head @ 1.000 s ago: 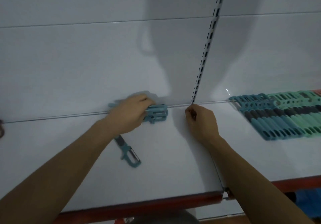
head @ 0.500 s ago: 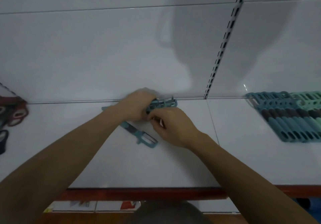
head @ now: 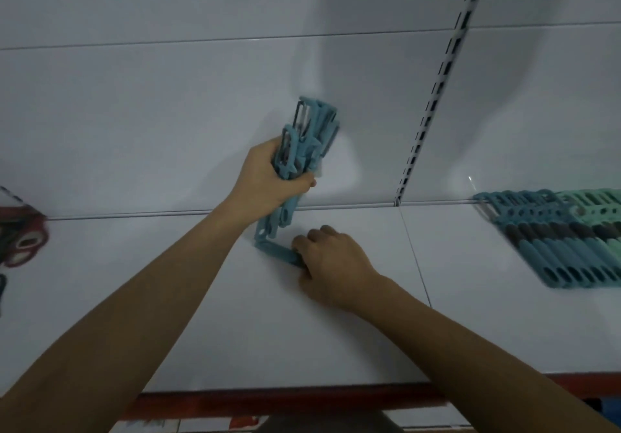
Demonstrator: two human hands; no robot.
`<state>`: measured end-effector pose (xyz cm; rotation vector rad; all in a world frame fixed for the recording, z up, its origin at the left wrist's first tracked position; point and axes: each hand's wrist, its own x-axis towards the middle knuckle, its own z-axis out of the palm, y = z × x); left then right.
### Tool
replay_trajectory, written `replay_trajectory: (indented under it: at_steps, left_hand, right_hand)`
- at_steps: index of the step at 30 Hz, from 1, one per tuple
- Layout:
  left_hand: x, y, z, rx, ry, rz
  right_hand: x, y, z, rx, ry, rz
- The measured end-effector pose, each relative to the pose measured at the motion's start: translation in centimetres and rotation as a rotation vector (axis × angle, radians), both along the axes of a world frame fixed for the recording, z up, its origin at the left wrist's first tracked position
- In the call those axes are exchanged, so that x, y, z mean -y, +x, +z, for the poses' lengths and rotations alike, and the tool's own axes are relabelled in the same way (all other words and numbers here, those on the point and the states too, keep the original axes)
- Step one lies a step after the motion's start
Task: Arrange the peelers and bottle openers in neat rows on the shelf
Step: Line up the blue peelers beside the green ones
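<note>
Fingers [head: 304, 182] grip peeler bunch [head: 309, 136], lone peeler [head: 277, 251]; sorted row [head: 554, 244] right, red items [head: 23, 241] left.

red items [head: 23, 241] blurred, peeler rows [head: 564, 244] cut off

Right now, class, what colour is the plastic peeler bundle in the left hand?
The peeler bundle is teal; head view.

The white, red-edged shelf [head: 302, 338] carries a row of teal and green peelers [head: 564, 241] well right of the right hand [head: 336, 264]. A single teal peeler [head: 275, 251] lies at that hand's fingers, and blurred dark-red items [head: 20, 241] lie far left of the left hand [head: 268, 180].
</note>
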<state>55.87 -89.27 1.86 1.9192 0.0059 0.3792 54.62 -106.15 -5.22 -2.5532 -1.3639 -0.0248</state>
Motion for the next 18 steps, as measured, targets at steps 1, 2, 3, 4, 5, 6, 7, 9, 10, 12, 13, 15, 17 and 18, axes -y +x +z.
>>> replay_trajectory:
  at_steps: [1,2,3,4,5,6,7,9,10,12,13,15,17,18]
  left_hand:
    - [0.7,0.5,-0.1,0.024,-0.035,-0.009]
    - [1.3,1.0,-0.3,0.051,-0.055,-0.012]
    - [2.1,1.5,-0.4,0.083,-0.061,-0.01]
    - [2.8,2.0,-0.6,0.113,-0.069,-0.009]
    - [3.6,2.6,-0.9,0.135,-0.093,-0.013]
    - [4.6,3.1,-1.0,0.151,-0.132,-0.019]
    - [5.5,3.7,-1.3,0.16,-0.17,-0.021]
    - [7.3,4.9,-1.7,0.171,-0.223,-0.018]
    - [8.2,5.4,-2.0,0.181,-0.226,-0.023]
    - [9.7,6.3,-2.5,0.199,-0.239,-0.045]
    - [10.5,6.6,-2.6,0.198,-0.246,-0.058]
    - [11.9,7.1,-2.8,0.182,-0.25,-0.072]
    - [12.8,7.4,-3.0,0.176,-0.269,-0.098]
    - [13.1,7.6,-3.1,0.191,-0.268,-0.107]
  right_hand:
    - [1.0,0.7,0.2,-0.024,-0.029,-0.051]
    - [2.1,1.4,0.5,-0.068,-0.061,-0.109]
    - [3.1,2.0,0.7,-0.124,-0.091,-0.167]
    - [4.1,2.6,0.9,-0.176,-0.113,-0.225]
    - [5.1,3.0,1.0,-0.217,-0.121,-0.274]
    - [6.2,3.4,1.1,-0.259,-0.109,-0.313]
    - [7.2,3.6,1.2,-0.321,-0.074,-0.346]
    - [9.2,4.0,1.5,-0.447,0.025,-0.409]
    - [10.0,4.1,1.8,-0.483,0.064,-0.436]
    - [11.5,4.3,2.0,-0.487,0.137,-0.497]
    - [12.1,4.4,1.9,-0.487,0.195,-0.538]
    - [13.2,4.5,1.8,-0.557,0.373,-0.635]
    - [14.1,4.7,1.5,-0.63,0.538,-0.732]
    - [14.6,4.8,1.3,-0.612,0.579,-0.769]
